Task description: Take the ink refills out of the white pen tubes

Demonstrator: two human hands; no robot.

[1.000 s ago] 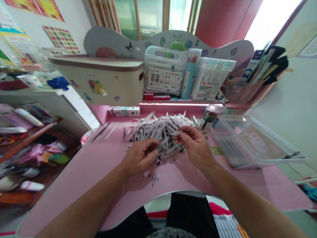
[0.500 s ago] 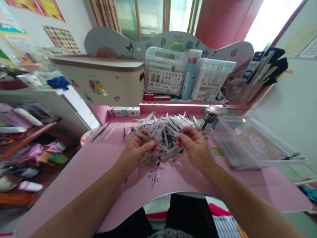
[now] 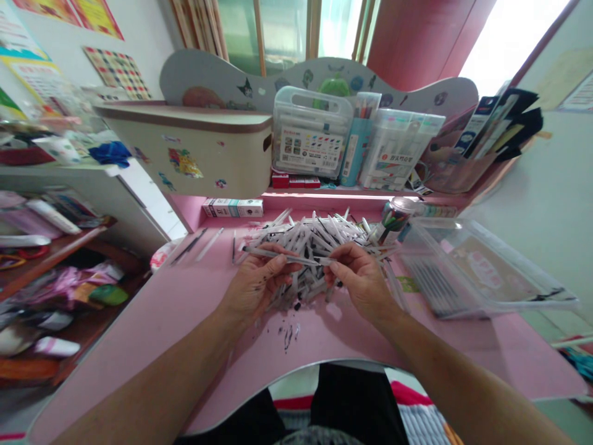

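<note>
Left hand (image 3: pixel 257 281) is closed on a pen (image 3: pixel 278 254), its 3 o'clock end pinched by right hand (image 3: pixel 359 281); likely light, stiff, slick, best gripped mid-barrel.

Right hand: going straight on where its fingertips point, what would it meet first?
Probably the end of the pen that the left hand holds; the right hand pinches a small piece almost against it. Depth unclear.

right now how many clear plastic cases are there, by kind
handled marker cases on the shelf: 2
flat case right of the pen pile: 1
total: 3
</note>
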